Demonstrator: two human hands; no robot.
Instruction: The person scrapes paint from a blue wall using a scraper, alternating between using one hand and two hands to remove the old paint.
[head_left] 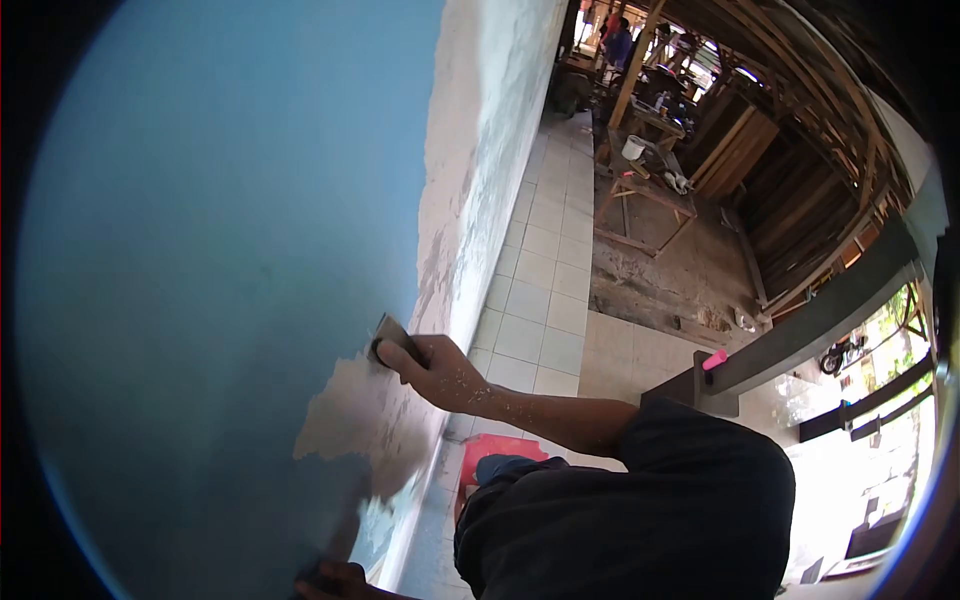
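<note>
My right hand (425, 372) is closed around a small flat putty knife (396, 330), its blade against the blue wall (240, 180). Pale specks dot that hand and wrist. Just below it, a rough-edged beige patch (345, 400) spreads over the blue surface and joins a pale strip (450, 190) along the wall's edge. Low in the view, my left hand (338, 580) is close to the wall, partly cut off by the frame. Its fingers look curled around something dark that I cannot make out.
A red plastic stool (490, 452) stands beside my body on the tiled floor (545, 300). Farther back are a wooden table (650, 195) with a white bucket (634, 148), and timber posts. A dark beam (800, 330) with a pink object (714, 360) crosses the right side.
</note>
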